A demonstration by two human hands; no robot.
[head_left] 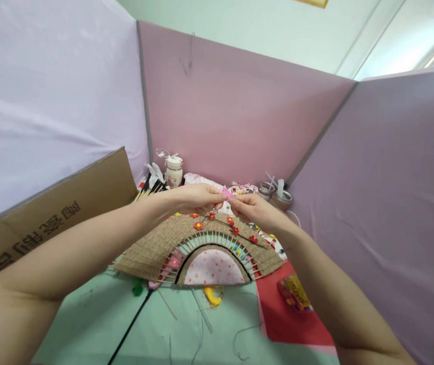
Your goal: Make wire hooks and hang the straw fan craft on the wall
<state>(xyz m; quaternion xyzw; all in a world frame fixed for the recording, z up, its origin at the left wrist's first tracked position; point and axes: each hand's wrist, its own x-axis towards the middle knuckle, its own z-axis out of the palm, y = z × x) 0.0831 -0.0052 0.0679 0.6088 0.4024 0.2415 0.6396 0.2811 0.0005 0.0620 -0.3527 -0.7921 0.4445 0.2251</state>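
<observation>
My left hand (201, 197) and my right hand (254, 209) meet above the far edge of the fan. Both pinch a small bright pink piece (227, 193) between their fingertips; whether it is clay or cloth I cannot make out. Below them lies a large woven fan-shaped piece (146, 248) of tan cord on thin sticks. Red flowers (199, 226) with yellow centres and dark stems decorate its upper part. A half-round of white cloth with pink dots (215, 267) fills its lower middle.
Cardboard (61, 218) leans at the left. A white bottle (174, 171) stands at the back, with tins (282, 199) at back right. Yellow thread (213, 296), a black rod (131, 324), a glue stick (203, 312) and a colourful packet (293, 293) on red paper (285, 324) lie in front.
</observation>
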